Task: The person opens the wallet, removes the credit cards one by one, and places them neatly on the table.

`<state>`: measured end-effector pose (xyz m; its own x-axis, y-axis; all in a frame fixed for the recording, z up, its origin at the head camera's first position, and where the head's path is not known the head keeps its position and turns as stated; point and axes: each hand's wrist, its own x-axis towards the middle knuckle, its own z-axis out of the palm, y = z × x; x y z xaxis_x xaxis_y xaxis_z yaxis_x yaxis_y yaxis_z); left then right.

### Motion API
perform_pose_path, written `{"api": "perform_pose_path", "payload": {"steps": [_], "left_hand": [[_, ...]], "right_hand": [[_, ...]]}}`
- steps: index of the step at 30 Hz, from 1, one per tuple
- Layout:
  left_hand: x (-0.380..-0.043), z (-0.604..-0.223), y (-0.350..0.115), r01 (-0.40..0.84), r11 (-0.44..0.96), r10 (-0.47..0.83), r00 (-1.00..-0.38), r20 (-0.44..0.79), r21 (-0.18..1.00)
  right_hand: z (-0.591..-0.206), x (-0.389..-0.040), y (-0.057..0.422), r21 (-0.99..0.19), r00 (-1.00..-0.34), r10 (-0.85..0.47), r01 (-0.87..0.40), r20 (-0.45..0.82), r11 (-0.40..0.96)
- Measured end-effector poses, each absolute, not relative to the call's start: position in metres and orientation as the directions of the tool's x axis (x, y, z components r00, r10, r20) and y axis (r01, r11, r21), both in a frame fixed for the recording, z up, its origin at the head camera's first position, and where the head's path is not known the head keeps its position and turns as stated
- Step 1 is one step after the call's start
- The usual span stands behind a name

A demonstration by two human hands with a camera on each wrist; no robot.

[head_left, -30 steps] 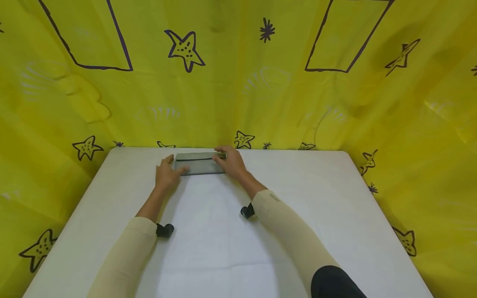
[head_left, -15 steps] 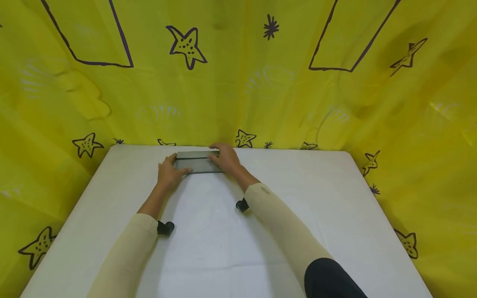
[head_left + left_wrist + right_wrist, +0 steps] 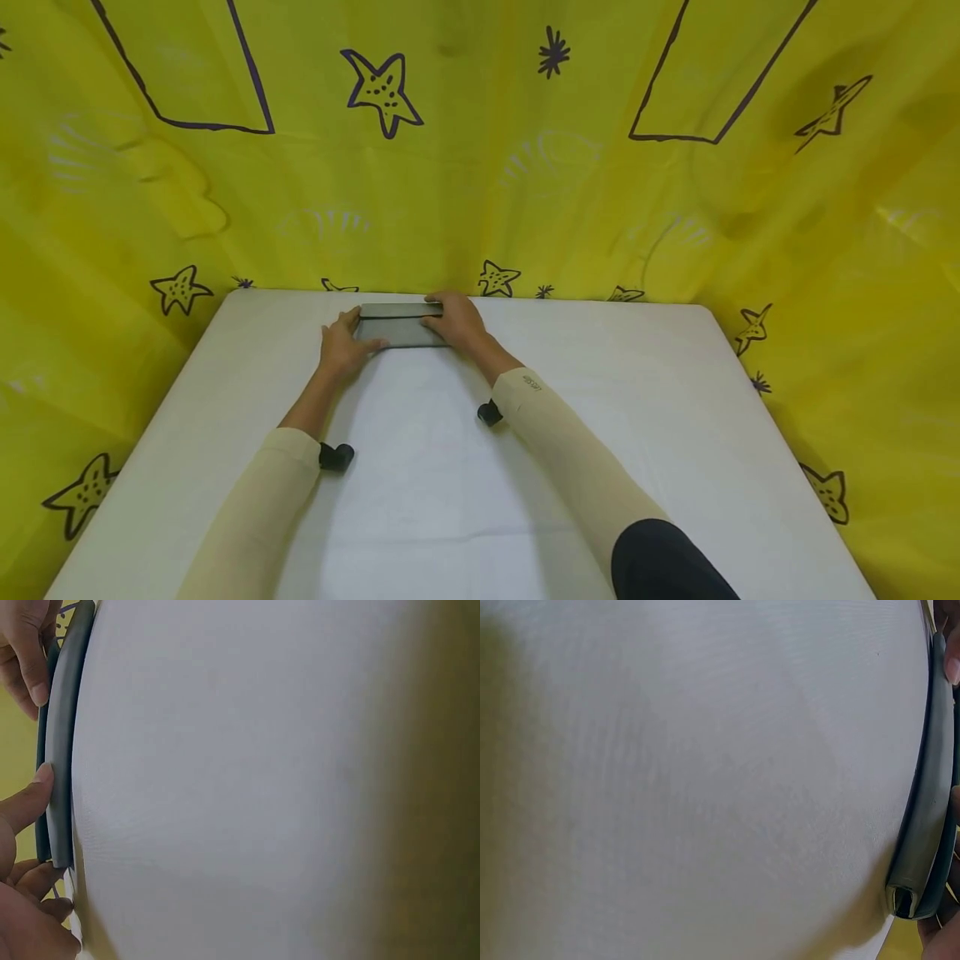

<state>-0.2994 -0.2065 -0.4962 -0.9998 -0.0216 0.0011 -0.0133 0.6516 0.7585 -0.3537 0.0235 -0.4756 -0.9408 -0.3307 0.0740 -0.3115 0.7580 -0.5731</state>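
Observation:
A grey, flat, oblong case (image 3: pixel 401 333) with a long flap strip (image 3: pixel 397 311) along its far side lies by the table's back edge. My left hand (image 3: pixel 342 350) grips its left end, thumb over the near face and fingers round the end. At the right end, my right hand (image 3: pixel 459 321) holds it with the thumb at the flap's edge and fingers behind, hiding that end. In the left wrist view the case (image 3: pixel 64 750) shows as two dark-edged layers. The right wrist view shows a small dark opening at the end of the case (image 3: pixel 922 817).
A white-covered table (image 3: pixel 480 483) spreads beneath both arms. Yellow sheeting (image 3: pixel 450 183) with drawn starfish closes off the back and sides. Black wrist-camera mounts (image 3: pixel 336 457) stick out from the cream sleeves (image 3: pixel 570 442).
My right hand has slid a little left over the case's right end, covering the flap's rolled end that showed earlier. My left hand keeps its grip almost unmoved. The head view has shifted slightly.

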Motion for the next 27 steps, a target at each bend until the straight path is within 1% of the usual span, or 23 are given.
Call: {"api": "perform_pose_path", "payload": {"steps": [18,27], "left_hand": [[-0.3039,-0.5015,-0.2036,-0.013,0.636,-0.007,-1.0,-0.011,0.772],[-0.307,-0.5015,-0.204,0.009,0.638,0.009,-1.0,0.004,0.77]], "right_hand": [[-0.4813,-0.3551,0.02,-0.571,-0.941,-0.333,-0.309,0.067,0.76],[-0.4826,-0.359,0.0156,-0.557,-0.935,-0.337,-0.339,0.112,0.758]]}}
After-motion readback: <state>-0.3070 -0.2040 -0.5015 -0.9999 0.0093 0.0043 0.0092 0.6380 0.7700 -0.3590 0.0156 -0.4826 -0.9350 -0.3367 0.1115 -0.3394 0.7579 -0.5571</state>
